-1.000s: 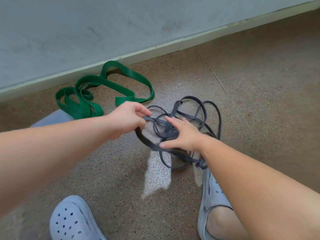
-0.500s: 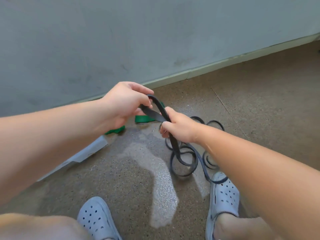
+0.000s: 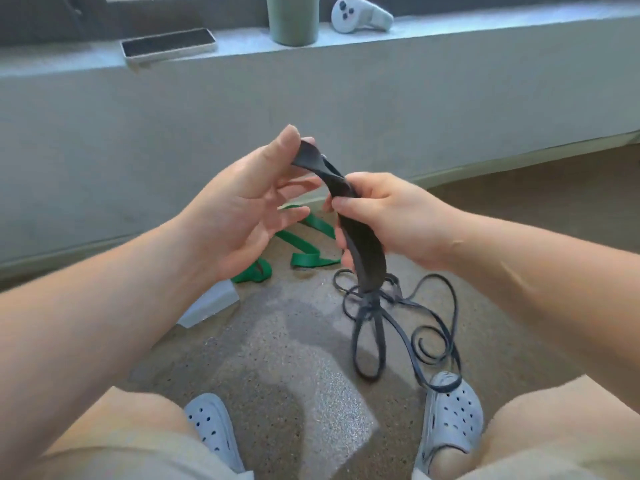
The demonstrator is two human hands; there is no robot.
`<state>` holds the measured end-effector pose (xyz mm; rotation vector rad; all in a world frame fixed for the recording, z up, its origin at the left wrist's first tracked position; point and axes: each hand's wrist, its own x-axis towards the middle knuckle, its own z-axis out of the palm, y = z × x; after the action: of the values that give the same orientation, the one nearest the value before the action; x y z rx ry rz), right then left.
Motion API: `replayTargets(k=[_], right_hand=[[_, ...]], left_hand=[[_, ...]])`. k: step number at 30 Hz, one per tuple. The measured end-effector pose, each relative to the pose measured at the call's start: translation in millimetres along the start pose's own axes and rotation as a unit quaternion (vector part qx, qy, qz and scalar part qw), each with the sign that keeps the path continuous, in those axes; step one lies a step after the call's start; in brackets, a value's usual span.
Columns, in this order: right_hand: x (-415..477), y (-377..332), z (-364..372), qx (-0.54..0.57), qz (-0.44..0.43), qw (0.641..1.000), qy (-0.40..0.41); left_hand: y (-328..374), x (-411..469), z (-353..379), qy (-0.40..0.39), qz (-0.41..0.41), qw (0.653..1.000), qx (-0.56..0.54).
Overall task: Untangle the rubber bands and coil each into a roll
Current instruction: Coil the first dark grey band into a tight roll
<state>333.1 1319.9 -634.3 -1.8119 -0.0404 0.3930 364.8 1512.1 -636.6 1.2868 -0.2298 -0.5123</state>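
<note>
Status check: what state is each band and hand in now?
black band, top end held up in both hands, rest tangled in loops on the floor
green band, lying loose on the floor, uncoiled, untouched
left hand, pinches the black band's top end
right hand, grips the black band lower down

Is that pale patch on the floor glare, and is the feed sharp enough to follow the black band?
Head view: the pale patch on the floor is sunlight, bright but hiding nothing. Head view: the black band is fairly sharp between the left hand and right hand, and its thin loops on the floor are readable. Head view: wide-angle distortion bows the ledge.
</note>
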Motion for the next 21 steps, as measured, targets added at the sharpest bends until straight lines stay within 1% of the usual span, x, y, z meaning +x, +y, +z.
replayTargets(k=[1,2,4,6,7,9,12,14,16,17,18,19,21], right_hand=[[-4,2,7,0.017,0.015,1.000,0.002],[-8,4,13,0.032,0.024,0.999,0.000],[-10,11,23,0.046,0.025,0.998,-0.018],[-9,21,33,0.030,0.020,0.999,-0.040],[-8,28,38,-0.005,0.015,0.999,-0.047],[-5,40,48,-0.072,0.020,0.995,-0.068],[0,61,58,-0.085,0.059,0.990,-0.099],[4,76,57,-0.136,0.066,0.982,-0.113],[9,88,52,-0.251,0.064,0.957,-0.128],[12,91,48,-0.283,0.071,0.949,-0.121],[14,90,46,-0.282,0.075,0.951,-0.101],[16,89,43,-0.249,0.063,0.963,-0.079],[18,85,39,-0.145,-0.002,0.989,-0.036]], left_hand=[[-2,-4,3,0.005,0.015,1.000,0.005],[-4,-7,8,0.026,0.031,0.999,0.012],[-7,-9,15,0.106,0.052,0.993,0.013],[-15,-7,15,0.173,0.036,0.984,0.002],[-20,-7,15,0.183,0.019,0.983,-0.001],[-34,-10,10,0.182,-0.018,0.983,-0.005],[-51,-13,-4,0.178,-0.068,0.982,-0.008],[-52,-10,-17,0.175,-0.085,0.981,-0.007],[-50,-8,-30,0.133,-0.083,0.986,0.053],[-49,-7,-34,0.098,-0.079,0.987,0.099],[-49,-7,-36,0.069,-0.077,0.986,0.133],[-49,-6,-36,0.051,-0.078,0.984,0.149],[-53,-3,-34,0.047,-0.074,0.983,0.162]])
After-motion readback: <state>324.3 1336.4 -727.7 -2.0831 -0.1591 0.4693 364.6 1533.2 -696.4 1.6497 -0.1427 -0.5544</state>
